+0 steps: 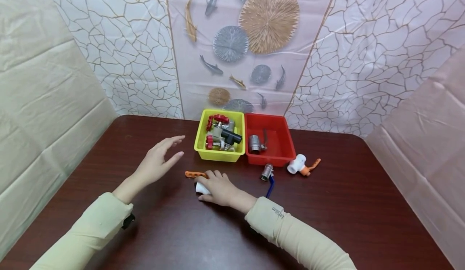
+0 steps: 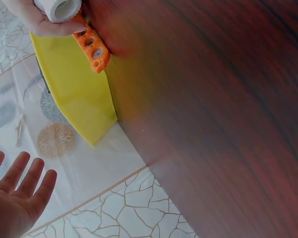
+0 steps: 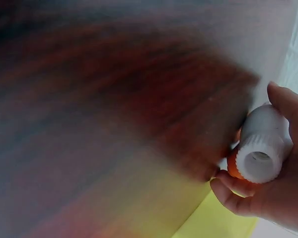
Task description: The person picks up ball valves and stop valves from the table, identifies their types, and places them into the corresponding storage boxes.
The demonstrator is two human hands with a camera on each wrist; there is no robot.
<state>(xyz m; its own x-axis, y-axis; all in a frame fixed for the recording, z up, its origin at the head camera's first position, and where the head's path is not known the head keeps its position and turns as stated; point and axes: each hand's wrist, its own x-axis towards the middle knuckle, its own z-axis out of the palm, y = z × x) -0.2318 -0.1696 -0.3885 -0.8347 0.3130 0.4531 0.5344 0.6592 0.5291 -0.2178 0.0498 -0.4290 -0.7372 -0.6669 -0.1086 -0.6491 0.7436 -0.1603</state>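
Observation:
My right hand [image 1: 220, 190] grips a white plastic ball valve [image 1: 202, 188], thumb on one side and fingers on the other. Its orange lever handle [image 1: 193, 174] sticks out past the fingers toward the left. In the right wrist view the ribbed white end of the valve [image 3: 260, 161] faces the camera, its bore visible. My left hand [image 1: 154, 163] hovers over the table to the left, fingers extended and holding nothing. In the left wrist view the same perforated orange handle [image 2: 93, 49] overlaps the yellow bin.
A yellow bin [image 1: 219, 155] with several red-handled and black-topped valves stands at the back. Beside it, a red bin [image 1: 277, 137] contains a metal valve [image 1: 255, 144]. Before the red bin lie a blue-handled metal valve [image 1: 267, 173] and another white valve with orange handle [image 1: 298, 164].

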